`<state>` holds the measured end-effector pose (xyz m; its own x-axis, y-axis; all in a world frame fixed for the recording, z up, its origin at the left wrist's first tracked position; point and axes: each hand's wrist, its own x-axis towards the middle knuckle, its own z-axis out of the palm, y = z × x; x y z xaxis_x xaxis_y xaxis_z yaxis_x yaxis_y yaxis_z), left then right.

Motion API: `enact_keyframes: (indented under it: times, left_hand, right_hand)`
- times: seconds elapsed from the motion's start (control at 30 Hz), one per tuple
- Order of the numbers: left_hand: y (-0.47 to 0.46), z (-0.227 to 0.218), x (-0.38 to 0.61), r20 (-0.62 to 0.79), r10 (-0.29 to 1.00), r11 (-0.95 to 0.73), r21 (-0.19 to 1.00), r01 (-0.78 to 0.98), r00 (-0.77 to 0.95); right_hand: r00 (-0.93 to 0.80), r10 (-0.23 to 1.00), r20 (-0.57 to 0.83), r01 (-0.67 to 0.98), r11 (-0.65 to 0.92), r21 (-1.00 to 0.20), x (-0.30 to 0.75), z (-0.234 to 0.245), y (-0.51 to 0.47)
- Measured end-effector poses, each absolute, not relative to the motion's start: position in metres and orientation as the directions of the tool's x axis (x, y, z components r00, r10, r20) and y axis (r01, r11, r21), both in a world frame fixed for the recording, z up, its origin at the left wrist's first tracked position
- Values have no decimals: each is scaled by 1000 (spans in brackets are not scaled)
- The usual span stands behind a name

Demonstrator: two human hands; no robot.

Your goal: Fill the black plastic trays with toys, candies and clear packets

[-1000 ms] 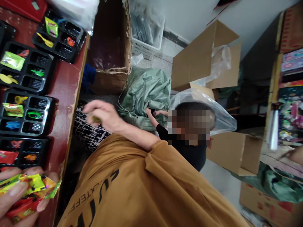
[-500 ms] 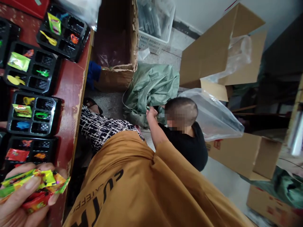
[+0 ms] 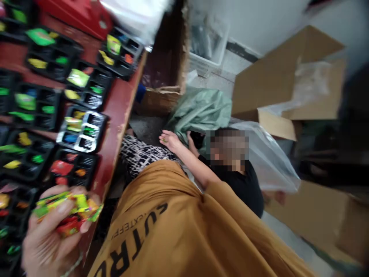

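My left hand (image 3: 49, 234) is at the lower left over the edge of the red table (image 3: 118, 111), closed on a bunch of bright green, yellow and red packets (image 3: 69, 209). My right hand (image 3: 170, 140) reaches out past my brown sleeve (image 3: 219, 192), low beside the table, with fingers curled around a small green piece. It is close to a green sack (image 3: 201, 111) and to the hand of a person in a black top (image 3: 239, 184) who crouches there. The picture is smeared by motion.
Several black compartment trays (image 3: 82, 129) with small coloured toys and packets cover the red table. On the floor stand a brown carton (image 3: 161, 96), a white crate (image 3: 206, 57), open cardboard boxes (image 3: 276, 77) and a clear plastic bag (image 3: 268, 161).
The view has swung left, so more trays show. My right hand has drawn back from the green sack toward the table. My left hand still holds the packets.
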<state>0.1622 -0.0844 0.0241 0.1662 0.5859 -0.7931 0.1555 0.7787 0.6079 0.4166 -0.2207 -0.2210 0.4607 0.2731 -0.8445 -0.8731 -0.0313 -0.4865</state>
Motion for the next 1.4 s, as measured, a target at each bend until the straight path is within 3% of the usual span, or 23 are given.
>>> enact_keyframes:
  times: [0.07, 0.23, 0.33, 0.5, 0.67, 0.77, 0.9, 1.13, 1.3, 1.4]
  left_hand:
    - [-87, 18, 156, -699, 653, 709, 700, 88, 292]
    - [-82, -4, 134, -619, 681, 712, 685, -154, 392]
    - [-76, -10, 110, -559, 740, 668, 676, -312, 374]
    - [-79, -8, 55, -535, 812, 571, 645, -508, 233]
    - [-78, -7, -5, -568, 823, 423, 642, -640, -26]
    - [-72, -8, -33, -566, 814, 340, 647, -682, -132]
    - [-59, -11, -58, -583, 776, 264, 646, -716, -241]
    - [-23, -6, -86, -597, 739, 184, 626, -758, -313]
    - [3, -4, -96, -594, 732, 135, 607, -783, -334]
    - [12, -9, -98, -567, 753, 116, 614, -780, -335]
  right_hand:
    - [499, 359, -789, -838, -34, -545, 413, -183, -228]
    - [595, 632, -496, -607, -51, -793, 426, -100, -221]
    - [549, 768, -329, -415, -92, -905, 414, -65, -184]
    - [173, 968, -183, -190, -150, -970, 338, -28, -75]
    - [-123, 992, -30, 5, -30, -1000, 243, -10, 64]
    - [-230, 973, 27, 97, 51, -994, 182, -16, 143]
    - [-236, 965, 113, 275, 178, -945, 108, -40, 236]
    - [-235, 934, 270, 625, 358, -694, 29, -64, 331]
    - [-281, 947, 156, 780, 320, -537, 3, -66, 351]
    - [-302, 934, 191, 732, 355, -582, -1, -60, 339]
